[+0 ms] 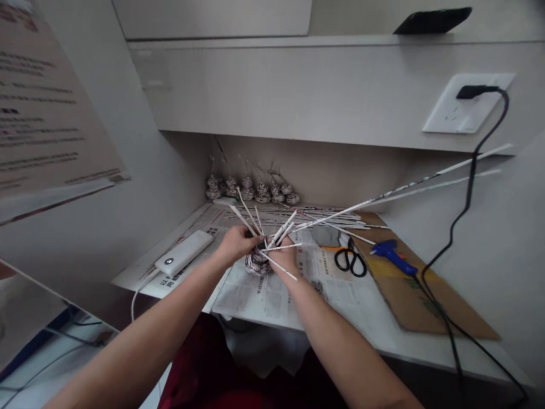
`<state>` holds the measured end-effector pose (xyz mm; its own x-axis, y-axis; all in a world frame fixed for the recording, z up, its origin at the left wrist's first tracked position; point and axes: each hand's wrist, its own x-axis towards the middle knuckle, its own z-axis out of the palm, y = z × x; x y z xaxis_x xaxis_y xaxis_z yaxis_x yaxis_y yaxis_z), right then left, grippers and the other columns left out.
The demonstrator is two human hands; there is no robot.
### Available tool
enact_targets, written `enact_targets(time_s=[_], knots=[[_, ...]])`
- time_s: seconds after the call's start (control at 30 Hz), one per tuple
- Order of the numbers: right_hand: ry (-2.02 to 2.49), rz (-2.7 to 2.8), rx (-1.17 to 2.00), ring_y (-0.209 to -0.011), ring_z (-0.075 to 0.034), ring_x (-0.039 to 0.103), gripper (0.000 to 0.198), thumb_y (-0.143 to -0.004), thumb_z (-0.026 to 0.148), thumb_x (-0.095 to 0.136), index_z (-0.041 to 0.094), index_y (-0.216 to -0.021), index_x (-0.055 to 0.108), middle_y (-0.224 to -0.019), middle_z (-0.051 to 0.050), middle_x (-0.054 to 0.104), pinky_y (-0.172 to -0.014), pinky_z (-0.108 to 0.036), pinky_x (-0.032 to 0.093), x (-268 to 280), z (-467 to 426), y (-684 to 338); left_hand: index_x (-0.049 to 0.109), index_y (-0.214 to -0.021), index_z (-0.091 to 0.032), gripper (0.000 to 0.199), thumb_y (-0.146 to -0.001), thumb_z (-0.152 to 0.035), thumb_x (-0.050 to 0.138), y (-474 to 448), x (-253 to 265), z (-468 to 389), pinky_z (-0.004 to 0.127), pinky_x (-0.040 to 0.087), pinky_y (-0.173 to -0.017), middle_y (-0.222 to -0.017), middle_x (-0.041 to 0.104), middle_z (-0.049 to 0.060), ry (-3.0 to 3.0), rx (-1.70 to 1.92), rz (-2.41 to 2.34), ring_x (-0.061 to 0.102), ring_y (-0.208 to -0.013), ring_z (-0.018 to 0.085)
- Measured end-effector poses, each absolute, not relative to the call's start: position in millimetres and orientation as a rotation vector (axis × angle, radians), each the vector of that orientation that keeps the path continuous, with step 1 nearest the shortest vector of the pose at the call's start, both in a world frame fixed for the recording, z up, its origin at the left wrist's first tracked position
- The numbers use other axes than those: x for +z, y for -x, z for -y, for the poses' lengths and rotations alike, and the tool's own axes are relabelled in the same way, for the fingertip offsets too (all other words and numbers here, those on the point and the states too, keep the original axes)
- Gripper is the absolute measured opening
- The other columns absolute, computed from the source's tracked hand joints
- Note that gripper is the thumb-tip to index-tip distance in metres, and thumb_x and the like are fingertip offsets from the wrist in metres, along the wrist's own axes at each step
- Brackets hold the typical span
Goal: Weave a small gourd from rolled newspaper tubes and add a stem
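Between my hands, low over the newspaper, is a small round woven piece point(258, 263) made of rolled paper strips. Several white paper sticks point(281, 228) fan out from its top, and two long ones point(374, 200) stretch far to the right. My left hand point(237, 243) pinches the upper left side of the weave, thumb and fingers together at the base of the sticks. On the right side, my right hand point(284, 253) wraps round the weave, its fingers partly hidden behind the sticks.
Several finished woven gourds point(263, 193) stand along the back wall. Black-handled scissors point(349, 262) lie right of my hands. A blue glue gun point(394, 257) rests on cardboard point(419, 307), with black cable point(467, 187) nearby. A white power bank point(184, 253) lies left on newspaper point(242, 298).
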<state>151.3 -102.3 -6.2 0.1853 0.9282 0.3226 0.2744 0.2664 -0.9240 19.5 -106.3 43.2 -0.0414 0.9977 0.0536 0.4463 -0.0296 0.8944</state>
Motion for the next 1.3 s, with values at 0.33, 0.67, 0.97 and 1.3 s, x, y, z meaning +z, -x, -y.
enact_targets(time_s=[0.33,0.67,0.97,1.3], knots=[[1.127,1.312,1.003,-0.069,-0.019,0.065,0.021,-0.067,0.038,0.066,0.019,-0.077,0.066,-0.072,-0.002,0.071,-0.062,-0.027,0.049,-8,94,-159,0.068,-0.07,-0.01,0.014,-0.066,-0.023,0.063,-11,47,106,0.021,0.044,-0.045,-0.054,0.06,0.002,-1.479,0.978,-1.438,0.052,-0.046,0.011],[1.163,1.416,1.096,-0.058,-0.014,0.06,0.03,-0.056,0.036,0.075,0.017,-0.076,0.064,-0.069,-0.001,0.069,-0.053,-0.023,0.044,3,96,-168,0.075,-0.08,-0.017,0.017,-0.069,-0.023,0.063,-12,48,108,0.024,0.047,-0.059,-0.067,0.072,0.004,-1.868,0.876,-1.754,0.067,-0.068,0.02],[1.23,1.617,0.558,-0.064,-0.017,0.063,0.012,-0.076,0.03,0.063,0.02,-0.08,0.068,-0.072,-0.003,0.071,-0.059,-0.025,0.044,6,108,-169,0.076,-0.091,-0.021,0.024,-0.076,-0.023,0.058,-18,58,117,0.023,0.046,-0.064,-0.076,0.075,0.003,-1.968,0.847,-1.74,0.069,-0.075,0.019],[1.146,1.71,0.347,-0.078,-0.019,0.064,0.015,-0.079,0.017,0.055,0.018,-0.088,0.067,-0.083,-0.006,0.071,-0.072,-0.027,0.046,6,114,-165,0.076,-0.091,-0.019,0.028,-0.07,-0.034,0.065,-20,65,109,0.027,0.048,-0.067,-0.085,0.075,0.006,-1.941,0.731,-1.826,0.068,-0.083,0.024]])
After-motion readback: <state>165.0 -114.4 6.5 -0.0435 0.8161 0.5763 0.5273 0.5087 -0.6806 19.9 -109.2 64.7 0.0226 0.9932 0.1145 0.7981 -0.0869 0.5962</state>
